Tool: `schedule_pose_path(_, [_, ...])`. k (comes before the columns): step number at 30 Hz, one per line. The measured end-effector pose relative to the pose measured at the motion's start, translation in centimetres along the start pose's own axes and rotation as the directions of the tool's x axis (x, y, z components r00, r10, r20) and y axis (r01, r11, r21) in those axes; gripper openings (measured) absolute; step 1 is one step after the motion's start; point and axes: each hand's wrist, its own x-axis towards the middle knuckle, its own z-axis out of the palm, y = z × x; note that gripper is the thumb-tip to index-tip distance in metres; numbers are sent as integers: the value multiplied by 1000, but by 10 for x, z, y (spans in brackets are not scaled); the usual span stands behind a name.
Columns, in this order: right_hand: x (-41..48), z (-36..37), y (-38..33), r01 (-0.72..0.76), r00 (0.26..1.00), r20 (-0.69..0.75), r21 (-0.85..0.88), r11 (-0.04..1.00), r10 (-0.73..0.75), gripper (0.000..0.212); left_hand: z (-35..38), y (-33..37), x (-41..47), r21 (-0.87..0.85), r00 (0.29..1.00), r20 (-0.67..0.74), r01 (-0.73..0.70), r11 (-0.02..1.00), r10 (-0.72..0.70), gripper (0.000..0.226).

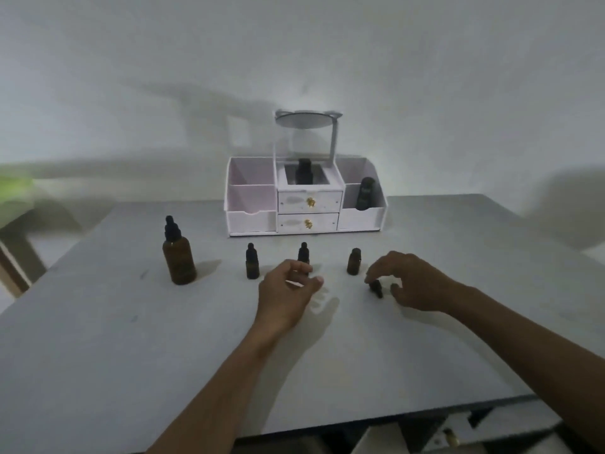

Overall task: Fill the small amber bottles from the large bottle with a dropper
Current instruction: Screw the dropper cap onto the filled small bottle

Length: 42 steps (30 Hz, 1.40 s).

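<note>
Three small bottles, one large bottle

The large bottle is amber with a black dropper cap. It stands upright at the left of the table, well apart from the others. 3 small amber bottles stand upright in a row to its right. The left bottle and the middle bottle each wear a black dropper cap, and the middle one's lower part is hidden. The right bottle shows a short bare neck with no cap. A small black dropper lies tilted on the table, near that bottle and in front of it to the right.
</note>
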Motion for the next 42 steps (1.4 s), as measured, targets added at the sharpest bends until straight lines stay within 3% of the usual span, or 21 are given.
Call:
schedule_pose_path(3, [-6,11,7,28,999,20,-90,996,-26,51,24,5,8,42,996,83,-24,999,20,23])
schedule_pose_path(7, [-5,22,22,76,997,-21,-80,994,-78,25,47,4,21,43,994,106,-31,999,27,33])
schedule_pose_path(10, [0,17,25,104,975,-204,91,990,-83,23,60,1,33,37,995,102,-14,999,10,47])
schedule_pose_path(13, [9,2,13,91,871,-478,377,922,110,20,72,-2,43,3,996,92,-3,1000,3,54])
schedule_pose_path(15, [18,-7,5,79,810,-535,506,859,241,15,79,-2,48,19,997,81,-17,1000,15,58])
schedule_pose_path(19, [34,-14,-5,128,796,-526,631,766,300,19,92,-2,58,89,997,59,-59,994,54,64])
schedule_pose_path(26, [48,-10,-5,103,830,-464,675,731,311,17,98,-4,65,145,992,48,-122,982,117,58])
schedule_pose_path(32, [57,5,-4,33,870,-426,554,832,249,16,98,-7,68,204,982,61,-190,960,181,39])
schedule_pose_path(37, [56,32,-4,13,853,-451,521,854,262,16,99,-10,68,165,975,65,-219,962,211,28])
schedule_pose_path(42, [56,55,-8,22,769,-523,597,802,368,23,101,-14,70,145,972,61,-232,962,225,25])
